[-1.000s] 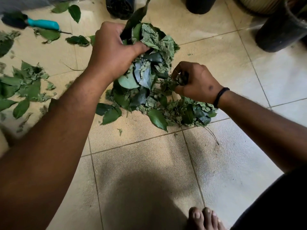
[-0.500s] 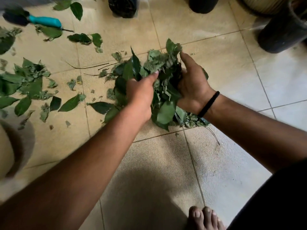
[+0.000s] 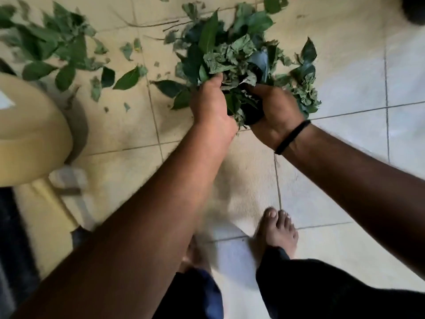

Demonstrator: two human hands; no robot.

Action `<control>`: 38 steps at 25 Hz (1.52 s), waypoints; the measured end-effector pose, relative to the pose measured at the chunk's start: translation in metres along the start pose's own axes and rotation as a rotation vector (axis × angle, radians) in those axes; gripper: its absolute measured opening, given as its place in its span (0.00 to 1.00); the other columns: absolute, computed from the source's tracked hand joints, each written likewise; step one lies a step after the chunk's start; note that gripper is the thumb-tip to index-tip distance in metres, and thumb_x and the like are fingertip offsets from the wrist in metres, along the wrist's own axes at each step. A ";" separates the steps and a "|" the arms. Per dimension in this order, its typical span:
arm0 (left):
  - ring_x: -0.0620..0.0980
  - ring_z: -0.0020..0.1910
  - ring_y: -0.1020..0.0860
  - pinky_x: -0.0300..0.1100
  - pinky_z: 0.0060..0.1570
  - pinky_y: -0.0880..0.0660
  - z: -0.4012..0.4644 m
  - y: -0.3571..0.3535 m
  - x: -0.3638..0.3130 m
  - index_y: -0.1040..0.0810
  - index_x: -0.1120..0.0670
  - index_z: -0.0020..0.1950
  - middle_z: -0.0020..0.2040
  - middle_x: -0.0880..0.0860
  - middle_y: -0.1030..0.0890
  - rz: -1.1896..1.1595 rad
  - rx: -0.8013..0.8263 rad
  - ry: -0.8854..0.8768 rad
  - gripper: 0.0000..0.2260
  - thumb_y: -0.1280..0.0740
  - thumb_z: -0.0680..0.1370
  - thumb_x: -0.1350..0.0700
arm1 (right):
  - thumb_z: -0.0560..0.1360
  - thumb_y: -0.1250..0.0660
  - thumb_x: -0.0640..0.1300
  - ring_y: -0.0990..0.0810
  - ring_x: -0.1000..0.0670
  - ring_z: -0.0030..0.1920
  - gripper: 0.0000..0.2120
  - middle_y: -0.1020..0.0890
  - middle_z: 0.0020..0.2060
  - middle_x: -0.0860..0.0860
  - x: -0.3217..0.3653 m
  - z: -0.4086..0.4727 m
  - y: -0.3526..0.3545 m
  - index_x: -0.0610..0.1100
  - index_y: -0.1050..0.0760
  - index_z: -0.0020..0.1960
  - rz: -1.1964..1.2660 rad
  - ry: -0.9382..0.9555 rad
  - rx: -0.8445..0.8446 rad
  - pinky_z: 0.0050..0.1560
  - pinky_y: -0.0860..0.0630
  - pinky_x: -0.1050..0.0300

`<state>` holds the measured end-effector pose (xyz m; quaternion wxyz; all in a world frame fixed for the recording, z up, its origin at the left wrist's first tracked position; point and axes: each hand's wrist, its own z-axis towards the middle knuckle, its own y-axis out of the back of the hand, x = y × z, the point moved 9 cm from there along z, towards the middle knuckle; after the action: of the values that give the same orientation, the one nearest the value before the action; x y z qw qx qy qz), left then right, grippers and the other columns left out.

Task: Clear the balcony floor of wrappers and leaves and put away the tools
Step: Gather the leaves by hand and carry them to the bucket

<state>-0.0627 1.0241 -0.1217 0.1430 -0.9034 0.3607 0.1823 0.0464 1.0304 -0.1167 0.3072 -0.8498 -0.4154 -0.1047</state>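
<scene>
Leaves are what we're after, and nearest us we see our 2 bare feet (image 3: 277, 229) planted on the tiled floor (image 3: 333, 199), giving us a steady stance over the mess. Up from there, our left hand (image 3: 210, 103) and right hand (image 3: 274, 109) come together, palms facing, fingers curled into a bundle of leaves (image 3: 236, 56) squeezed between them. We reckon we press from both sides so nothing slips out on the way to a bin. Each grip is closed around the greenery, the black wristband (image 3: 292, 137) on the right wrist. Whether the bundle is clear of the floor, we can't tell. Off to the left, a beige stool (image 3: 30, 134) stands close. Farther out, scattered leaves (image 3: 48, 49) and thin twigs (image 3: 156, 24) lie on the tiles, so plenty remains.
</scene>
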 end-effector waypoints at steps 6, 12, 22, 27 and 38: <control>0.62 0.53 0.17 0.61 0.50 0.19 -0.127 0.013 -0.038 0.20 0.60 0.63 0.56 0.62 0.16 -0.166 -0.022 0.043 0.14 0.33 0.79 0.56 | 0.78 0.42 0.30 0.18 0.33 0.57 0.17 0.19 0.58 0.31 0.033 -0.123 -0.061 0.30 0.26 0.65 0.055 0.024 -0.033 0.55 0.18 0.40; 0.63 0.51 0.16 0.63 0.52 0.19 -0.373 -0.026 -0.171 0.20 0.62 0.63 0.55 0.63 0.16 -0.186 -0.024 -0.071 0.20 0.33 0.72 0.56 | 0.77 0.42 0.28 0.20 0.33 0.60 0.18 0.21 0.60 0.30 0.165 -0.343 -0.187 0.29 0.26 0.66 0.050 0.077 0.012 0.50 0.17 0.44; 0.61 0.50 0.16 0.59 0.51 0.18 -0.699 -0.074 -0.310 0.18 0.61 0.59 0.55 0.63 0.16 -0.209 0.085 -0.280 0.12 0.36 0.80 0.59 | 0.75 0.43 0.26 0.18 0.35 0.50 0.20 0.21 0.58 0.28 0.314 -0.634 -0.327 0.27 0.28 0.66 0.148 0.180 0.085 0.43 0.16 0.45; 0.62 0.53 0.16 0.55 0.48 0.17 -0.740 -0.112 -0.363 0.19 0.61 0.61 0.55 0.63 0.16 -0.214 0.239 -0.310 0.13 0.36 0.80 0.58 | 0.74 0.44 0.24 0.18 0.32 0.52 0.21 0.23 0.58 0.26 0.365 -0.669 -0.371 0.26 0.30 0.66 0.214 0.347 0.139 0.42 0.16 0.43; 0.62 0.56 0.18 0.54 0.50 0.19 -0.777 -0.193 -0.414 0.20 0.59 0.63 0.57 0.62 0.16 -0.034 0.657 -0.065 0.17 0.44 0.82 0.55 | 0.80 0.46 0.33 0.18 0.35 0.58 0.16 0.18 0.57 0.33 0.427 -0.707 -0.406 0.31 0.25 0.63 0.343 0.502 0.027 0.61 0.23 0.35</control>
<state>-0.0299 1.1050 0.7753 0.4414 -0.8085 0.3804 0.0825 0.0580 1.0631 0.8029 0.4247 -0.8510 -0.1782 -0.2525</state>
